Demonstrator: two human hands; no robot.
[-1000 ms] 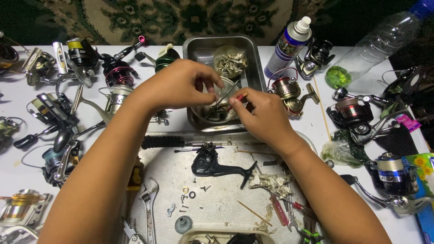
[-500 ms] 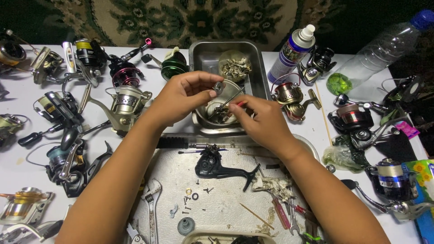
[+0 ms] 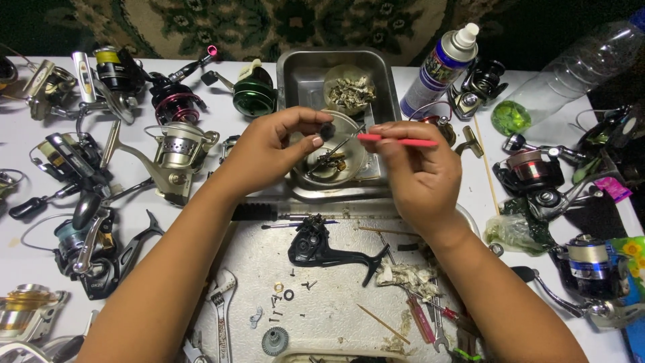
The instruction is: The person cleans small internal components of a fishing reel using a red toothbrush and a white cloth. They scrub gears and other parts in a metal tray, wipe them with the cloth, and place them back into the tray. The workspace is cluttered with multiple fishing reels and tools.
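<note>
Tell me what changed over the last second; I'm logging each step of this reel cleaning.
Both hands lifted out of the small clear bowl and drew apart. The left hand now pinches a small dark part above it; the right hand holds a red-handled tool level. The metal tray, black reel body and spray can stayed put.

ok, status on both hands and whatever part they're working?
Left hand pinching small dark part above clear bowl in steel pan. Right hand gripping thin red tool, tip toward the part. Nothing between them.
</note>
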